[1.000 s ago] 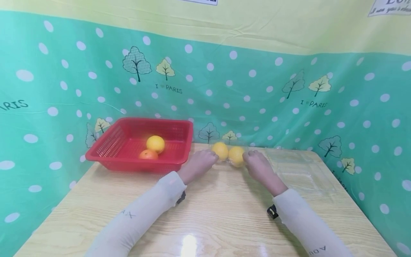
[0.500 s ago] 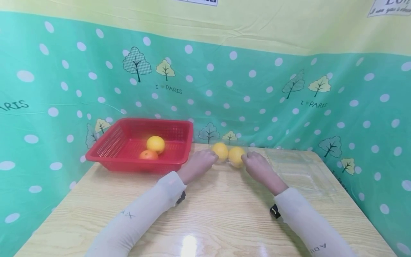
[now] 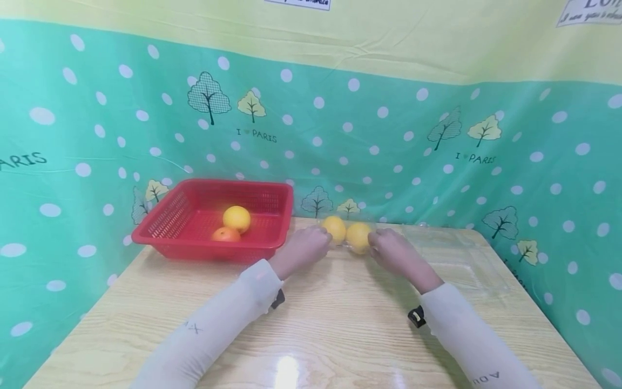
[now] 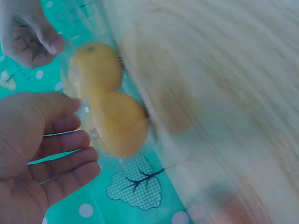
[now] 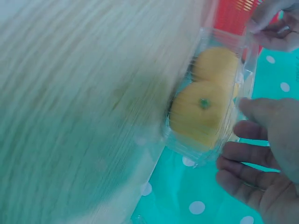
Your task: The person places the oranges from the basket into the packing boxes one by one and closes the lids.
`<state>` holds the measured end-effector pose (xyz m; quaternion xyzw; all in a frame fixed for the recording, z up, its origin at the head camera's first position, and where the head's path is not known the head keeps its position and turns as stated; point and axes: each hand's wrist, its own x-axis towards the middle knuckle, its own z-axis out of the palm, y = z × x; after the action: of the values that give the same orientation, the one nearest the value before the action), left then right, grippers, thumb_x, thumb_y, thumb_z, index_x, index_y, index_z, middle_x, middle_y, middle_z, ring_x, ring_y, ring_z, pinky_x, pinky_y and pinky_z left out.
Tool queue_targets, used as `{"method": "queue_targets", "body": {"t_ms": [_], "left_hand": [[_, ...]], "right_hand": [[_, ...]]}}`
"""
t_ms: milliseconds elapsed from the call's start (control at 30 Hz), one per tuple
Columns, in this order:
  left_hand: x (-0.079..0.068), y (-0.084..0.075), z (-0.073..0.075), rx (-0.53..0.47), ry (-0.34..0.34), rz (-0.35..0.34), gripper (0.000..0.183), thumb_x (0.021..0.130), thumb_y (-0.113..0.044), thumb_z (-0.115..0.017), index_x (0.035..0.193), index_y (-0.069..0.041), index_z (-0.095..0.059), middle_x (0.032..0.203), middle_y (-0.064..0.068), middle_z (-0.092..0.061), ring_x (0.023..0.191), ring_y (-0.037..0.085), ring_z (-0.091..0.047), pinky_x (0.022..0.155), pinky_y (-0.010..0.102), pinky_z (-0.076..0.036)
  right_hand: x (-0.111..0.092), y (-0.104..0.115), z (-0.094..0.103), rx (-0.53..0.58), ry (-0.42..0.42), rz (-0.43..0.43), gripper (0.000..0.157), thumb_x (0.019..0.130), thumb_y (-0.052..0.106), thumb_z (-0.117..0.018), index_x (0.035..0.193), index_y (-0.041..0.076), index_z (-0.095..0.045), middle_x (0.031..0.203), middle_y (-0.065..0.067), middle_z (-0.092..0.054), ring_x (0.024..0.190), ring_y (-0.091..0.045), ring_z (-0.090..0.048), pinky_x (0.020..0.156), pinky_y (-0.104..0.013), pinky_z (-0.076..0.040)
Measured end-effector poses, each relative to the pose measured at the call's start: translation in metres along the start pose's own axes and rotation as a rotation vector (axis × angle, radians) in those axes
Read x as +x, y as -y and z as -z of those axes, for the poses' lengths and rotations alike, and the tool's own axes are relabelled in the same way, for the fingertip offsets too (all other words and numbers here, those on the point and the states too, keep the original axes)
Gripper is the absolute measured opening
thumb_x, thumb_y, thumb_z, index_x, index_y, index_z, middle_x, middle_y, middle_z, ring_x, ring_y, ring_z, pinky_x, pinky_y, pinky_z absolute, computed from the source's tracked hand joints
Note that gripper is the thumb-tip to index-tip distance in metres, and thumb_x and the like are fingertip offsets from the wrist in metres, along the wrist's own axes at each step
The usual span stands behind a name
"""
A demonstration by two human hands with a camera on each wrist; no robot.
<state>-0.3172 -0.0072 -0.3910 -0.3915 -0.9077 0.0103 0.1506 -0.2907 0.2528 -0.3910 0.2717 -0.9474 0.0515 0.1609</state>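
A small clear plastic clamshell box (image 5: 184, 145) holds two yellow-orange oranges side by side, a left one (image 3: 334, 229) and a right one (image 3: 358, 237). It sits at the far edge of the table. My left hand (image 3: 306, 246) pinches the box's near rim at its left end between thumb and forefinger. At the right end, my right hand (image 3: 394, 253) does the same with its thumb and forefinger. In both wrist views the remaining fingers curve loosely beside the box. Glare on the clear plastic hides whether its lid is fully fastened.
Left of the box stands a red plastic basket (image 3: 170, 249) with a yellow orange (image 3: 236, 219) and a reddish round fruit (image 3: 226, 234) inside. On the right lie clear plastic containers (image 3: 447, 259). A green dotted curtain (image 3: 389, 135) hangs directly behind the wooden table (image 3: 335, 324).
My right hand shifts slightly along the right end of the box. The left hand, the box and the fruit stay practically where they were.
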Motion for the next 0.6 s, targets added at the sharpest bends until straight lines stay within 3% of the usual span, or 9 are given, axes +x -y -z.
{"method": "queue_targets", "body": {"t_ms": [167,300,400,600], "left_hand": [[0.005,-0.002,0.004,-0.012,-0.066,0.030,0.009,0.094,-0.017,-0.074,0.102,-0.013,-0.073,0.085,0.000,-0.066,0.069,0.012,-0.056,0.060,0.019,-0.050],[0.011,-0.004,0.000,-0.077,-0.123,0.042,0.018,0.091,-0.012,-0.077,0.108,-0.012,-0.075,0.097,0.001,-0.068,0.086,0.014,-0.060,0.076,0.024,-0.054],[0.016,-0.006,-0.005,-0.171,-0.125,0.045,0.024,0.090,-0.008,-0.077,0.113,-0.014,-0.076,0.106,0.000,-0.068,0.098,0.015,-0.059,0.088,0.026,-0.053],[0.021,-0.007,-0.011,-0.256,-0.112,0.077,0.023,0.094,-0.007,-0.073,0.115,-0.015,-0.076,0.107,-0.001,-0.069,0.098,0.015,-0.057,0.092,0.028,-0.050]], "right_hand": [[0.005,0.000,0.003,0.024,-0.044,-0.051,0.007,0.093,0.005,-0.072,0.090,0.006,-0.065,0.078,-0.003,-0.057,0.069,-0.020,-0.051,0.062,-0.034,-0.049],[0.007,0.000,0.001,0.030,-0.074,-0.043,0.014,0.089,0.000,-0.074,0.103,0.001,-0.071,0.093,-0.010,-0.069,0.084,-0.027,-0.065,0.077,-0.041,-0.058],[0.009,0.001,0.000,0.048,-0.073,-0.025,0.018,0.089,-0.003,-0.074,0.106,0.001,-0.074,0.101,-0.013,-0.072,0.094,-0.031,-0.069,0.085,-0.043,-0.059],[0.015,0.003,-0.003,0.076,-0.042,-0.025,0.018,0.090,-0.003,-0.072,0.105,0.004,-0.076,0.099,-0.011,-0.073,0.093,-0.029,-0.069,0.084,-0.042,-0.059]]}}
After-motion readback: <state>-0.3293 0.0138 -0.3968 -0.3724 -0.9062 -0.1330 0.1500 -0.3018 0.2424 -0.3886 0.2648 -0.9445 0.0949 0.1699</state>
